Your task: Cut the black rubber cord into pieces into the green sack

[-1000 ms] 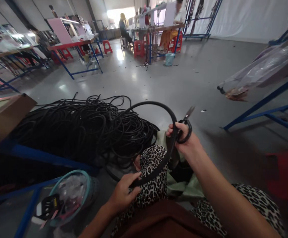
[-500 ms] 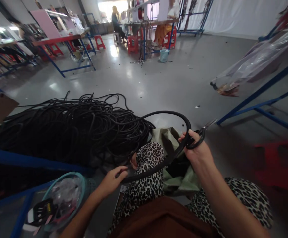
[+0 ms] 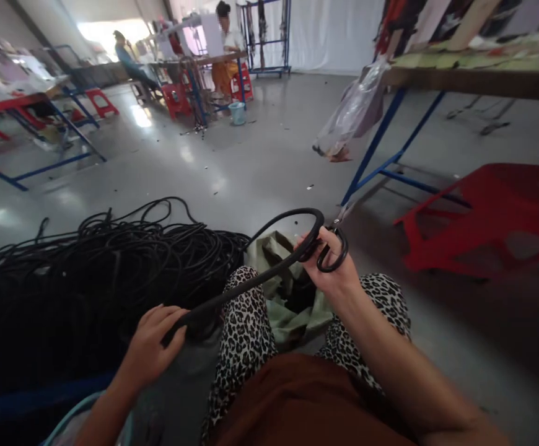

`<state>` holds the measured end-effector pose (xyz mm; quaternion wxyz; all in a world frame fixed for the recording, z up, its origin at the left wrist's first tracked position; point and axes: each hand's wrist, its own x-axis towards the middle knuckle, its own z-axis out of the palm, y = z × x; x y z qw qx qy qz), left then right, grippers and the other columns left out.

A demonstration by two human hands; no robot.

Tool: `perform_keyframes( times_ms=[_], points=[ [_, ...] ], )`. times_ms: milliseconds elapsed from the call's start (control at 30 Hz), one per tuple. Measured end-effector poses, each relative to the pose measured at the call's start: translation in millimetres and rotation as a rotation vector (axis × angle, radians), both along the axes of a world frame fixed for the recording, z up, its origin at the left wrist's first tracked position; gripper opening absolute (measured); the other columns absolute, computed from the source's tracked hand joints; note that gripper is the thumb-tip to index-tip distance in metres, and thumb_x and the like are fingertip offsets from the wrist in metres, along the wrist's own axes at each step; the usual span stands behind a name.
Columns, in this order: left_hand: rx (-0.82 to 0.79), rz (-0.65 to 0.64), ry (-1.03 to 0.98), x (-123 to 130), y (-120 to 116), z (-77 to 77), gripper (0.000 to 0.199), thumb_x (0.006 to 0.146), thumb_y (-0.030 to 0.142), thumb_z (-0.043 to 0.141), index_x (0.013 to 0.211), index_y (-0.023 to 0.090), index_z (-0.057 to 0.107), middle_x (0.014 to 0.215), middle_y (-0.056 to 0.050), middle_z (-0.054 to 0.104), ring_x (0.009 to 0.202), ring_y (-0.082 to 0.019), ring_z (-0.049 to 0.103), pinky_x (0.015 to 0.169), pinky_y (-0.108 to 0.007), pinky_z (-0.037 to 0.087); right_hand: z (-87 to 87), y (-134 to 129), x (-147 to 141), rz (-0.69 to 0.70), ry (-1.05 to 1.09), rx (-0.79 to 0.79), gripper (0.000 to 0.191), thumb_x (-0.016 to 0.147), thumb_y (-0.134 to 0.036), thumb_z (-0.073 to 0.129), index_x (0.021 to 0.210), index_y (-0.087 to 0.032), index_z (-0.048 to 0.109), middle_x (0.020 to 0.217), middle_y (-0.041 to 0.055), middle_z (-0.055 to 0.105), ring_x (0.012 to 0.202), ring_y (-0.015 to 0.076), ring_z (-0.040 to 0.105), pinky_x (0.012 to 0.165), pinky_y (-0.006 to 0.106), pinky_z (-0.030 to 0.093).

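A black cord (image 3: 246,284) runs between my two hands, loops up at the right and back toward a big tangled heap of black cord (image 3: 158,254) on the floor at the left. My left hand (image 3: 155,341) is closed round one end part of it. In my right hand (image 3: 328,263) are the cord and a pair of black-handled scissors (image 3: 333,251), whose blades point up and away. Below the right hand, between my knees, lies an open green-grey sack (image 3: 276,322) with something dark inside.
To the right are a red stool (image 3: 492,217) and a blue-legged table (image 3: 464,77) with a plastic bag (image 3: 353,118) hanging from it. A light-blue basket (image 3: 127,427) stands at the lower left. Two people sit at far tables.
The view has turned to the right, bringing the red stool and table further in. My left hand has closed round the cord, and the stretch between my hands is straighter.
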<state>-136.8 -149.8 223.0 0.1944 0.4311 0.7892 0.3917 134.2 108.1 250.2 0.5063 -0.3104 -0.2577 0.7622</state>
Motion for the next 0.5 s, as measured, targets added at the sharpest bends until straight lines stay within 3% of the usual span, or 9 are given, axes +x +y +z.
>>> perform_keyframes(
  times_ms=[133,267,400,500],
  points=[
    [-0.065,-0.129,0.296,-25,1,3.0,0.026,0.062,0.04,0.072,0.085,0.029,0.074,0.1,-0.004,0.072,0.103,-0.029,0.06,0.116,-0.045,0.026,3.7,-20,16,-0.018,0.043,0.015,0.017,0.075,-0.031,0.069,0.076,-0.017,0.058,0.071,0.0015,0.067,0.069,0.0146,0.065,0.065,0.025,0.055],
    [-0.22,-0.219,0.572,-60,-5,-15.5,0.031,0.063,0.044,0.064,0.088,0.029,0.075,0.107,-0.006,0.072,0.105,-0.031,0.061,0.11,-0.048,0.032,-1.7,-46,16,0.068,0.056,0.055,0.02,0.072,-0.033,0.07,0.077,-0.017,0.059,0.074,0.001,0.066,0.07,0.0142,0.064,0.066,0.025,0.053],
    [-0.465,-0.198,0.692,-103,-25,-45.6,0.037,0.065,0.046,0.057,0.092,0.028,0.074,0.118,-0.006,0.069,0.109,-0.031,0.062,0.1,-0.044,0.043,-22.7,-76,8,0.34,-0.039,0.125,0.026,0.065,-0.032,0.077,0.075,-0.018,0.057,0.073,-0.0013,0.066,0.071,0.0156,0.064,0.072,0.029,0.053],
    [-0.696,-0.122,0.645,-135,-51,-64.4,0.043,0.066,0.046,0.049,0.094,0.025,0.074,0.123,-0.009,0.067,0.1,-0.03,0.066,0.082,-0.042,0.052,-51.4,-93,9,0.551,-0.24,0.151,0.018,0.067,-0.025,0.074,0.074,-0.017,0.06,0.069,-0.0012,0.067,0.065,0.0135,0.062,0.062,0.024,0.049]
  ],
)
